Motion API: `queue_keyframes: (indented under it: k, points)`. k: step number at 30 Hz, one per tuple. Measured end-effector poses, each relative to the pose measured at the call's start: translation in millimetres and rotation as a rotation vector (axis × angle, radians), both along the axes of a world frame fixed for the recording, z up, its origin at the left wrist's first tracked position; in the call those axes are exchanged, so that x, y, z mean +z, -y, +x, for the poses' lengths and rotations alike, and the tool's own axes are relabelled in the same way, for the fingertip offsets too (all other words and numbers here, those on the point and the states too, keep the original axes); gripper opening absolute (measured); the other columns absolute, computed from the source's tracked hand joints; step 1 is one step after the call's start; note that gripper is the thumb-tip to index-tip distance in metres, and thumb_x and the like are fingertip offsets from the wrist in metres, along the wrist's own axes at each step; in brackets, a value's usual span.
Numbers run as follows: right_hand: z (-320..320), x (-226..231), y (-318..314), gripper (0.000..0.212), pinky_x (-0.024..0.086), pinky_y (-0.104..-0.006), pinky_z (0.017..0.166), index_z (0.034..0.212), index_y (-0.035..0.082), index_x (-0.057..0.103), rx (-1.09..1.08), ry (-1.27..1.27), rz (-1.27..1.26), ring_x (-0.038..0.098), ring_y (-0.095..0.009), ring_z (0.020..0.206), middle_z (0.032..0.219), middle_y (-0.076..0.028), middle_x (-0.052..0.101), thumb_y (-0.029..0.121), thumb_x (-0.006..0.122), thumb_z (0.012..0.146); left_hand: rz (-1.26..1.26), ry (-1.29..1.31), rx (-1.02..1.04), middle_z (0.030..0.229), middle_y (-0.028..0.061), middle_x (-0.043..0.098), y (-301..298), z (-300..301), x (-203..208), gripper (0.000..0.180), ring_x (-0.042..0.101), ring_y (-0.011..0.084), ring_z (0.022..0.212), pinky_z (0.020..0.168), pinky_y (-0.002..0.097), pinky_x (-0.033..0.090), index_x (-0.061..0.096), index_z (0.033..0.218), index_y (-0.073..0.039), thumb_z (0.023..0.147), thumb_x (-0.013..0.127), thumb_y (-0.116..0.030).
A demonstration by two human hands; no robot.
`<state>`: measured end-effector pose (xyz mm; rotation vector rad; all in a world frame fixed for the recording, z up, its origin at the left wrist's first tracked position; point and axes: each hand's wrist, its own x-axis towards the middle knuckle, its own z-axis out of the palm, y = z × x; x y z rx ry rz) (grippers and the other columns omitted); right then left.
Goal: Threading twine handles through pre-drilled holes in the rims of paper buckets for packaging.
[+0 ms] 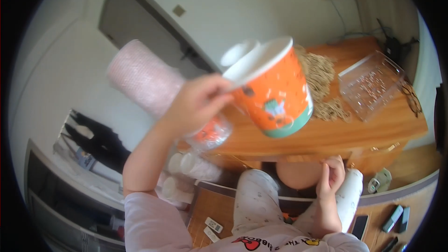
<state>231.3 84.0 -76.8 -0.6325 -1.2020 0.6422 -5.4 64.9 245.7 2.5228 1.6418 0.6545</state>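
My left hand (pixel 200 100) pinches the rim of an orange paper cup (pixel 275 95) with a green base band and printed pictures. The cup is tilted in the air above the wooden table, its white inside partly showing. Just behind its rim is a white rounded thing (pixel 239 52), too blurred to name. Beyond my left wrist stands a tall stack of cups in clear wrap (pixel 144 74), pinkish above, with orange showing at its lower end (pixel 212 131). My right hand (pixel 332 175) is over my lap by the table edge, its fingers curled together; anything in them is hidden.
On the wooden table (pixel 261 143) lie a pile of tan loops (pixel 319 77), a clear tray (pixel 361 107) with small beads, and glasses (pixel 410 99). White wrapped stacks (pixel 200 165) stand low at the left. A phone (pixel 360 227) and teal blocks (pixel 393 218) lie lower right.
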Motion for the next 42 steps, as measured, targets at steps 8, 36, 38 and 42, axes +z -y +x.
queue_keyframes:
  k: [8,36,38,42]
  points:
    - [18.9,29.0,-15.4,0.004,0.043,-0.0370,0.070,0.082,0.001,0.061,-0.191,0.288,-0.049,0.056,-0.031,0.075,0.078,-0.013,0.060,0.000,0.065,0.080,0.258,-0.261,-0.126,0.086,0.0107,0.066,5.2,-8.0,-106.5,0.014,0.062,0.0311,0.082,0.080,0.0419,0.046,0.064,0.097,-0.005,0.083,0.065,-0.002]
    - [25.9,78.9,-121.8,0.020,0.052,-0.0455,0.073,0.099,0.006,0.069,-0.185,0.695,-0.226,0.066,-0.040,0.084,0.087,-0.020,0.069,0.020,0.061,0.088,0.220,0.220,0.026,0.140,0.0285,0.042,-94.9,150.6,-253.8,0.077,0.041,0.0438,0.132,0.112,0.0491,0.032,0.025,0.146,0.004,0.083,0.066,-0.012]
    - [39.8,77.0,-118.1,0.022,0.051,-0.0405,0.069,0.105,0.002,0.066,-0.162,0.670,-0.265,0.068,-0.033,0.078,0.086,-0.020,0.069,0.017,0.060,0.090,0.201,0.192,0.028,0.140,0.0305,0.041,-106.4,156.1,-256.4,0.082,0.041,0.0447,0.131,0.111,0.0496,0.033,0.022,0.147,0.005,0.082,0.069,-0.014]
    - [73.1,86.1,-88.7,0.015,0.045,-0.0256,0.066,0.100,0.001,0.063,0.021,0.398,-0.319,0.055,-0.010,0.073,0.080,-0.004,0.063,0.015,0.063,0.095,0.281,0.386,0.071,0.132,0.0262,0.050,-122.9,161.9,-277.0,0.077,0.048,0.0406,0.122,0.102,0.0520,0.037,0.030,0.146,0.003,0.082,0.070,-0.015]
